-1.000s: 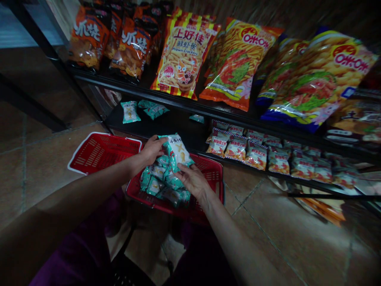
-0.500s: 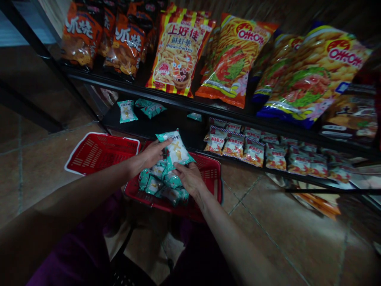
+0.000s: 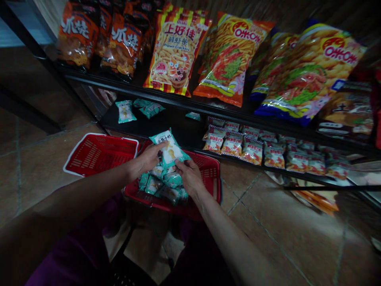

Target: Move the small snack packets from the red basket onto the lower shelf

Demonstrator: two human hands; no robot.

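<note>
A small teal and white snack bag (image 3: 170, 153) is tilted face-up above the red basket (image 3: 216, 174). My right hand (image 3: 190, 174) pinches its lower right corner, thumb on the front. At the bag's left side is my left hand (image 3: 150, 158), its index finger lying across the printed front and the other fingers curled at the edge, partly hidden. Beneath the held bag, several matching teal snack bags (image 3: 169, 193) lie heaped in the basket.
Another red basket (image 3: 101, 153) stands on the tiled floor to the left. On the lower black shelf (image 3: 143, 129) are a few teal bags (image 3: 125, 111) and rows of small red-white bags (image 3: 233, 143). Large snack bags (image 3: 178, 51) fill the shelf above, which overhangs it.
The held snack bag has shifted slightly left. My left index finger has moved left over its front, uncovering more of the printed lettering. My right hand keeps its grip.
</note>
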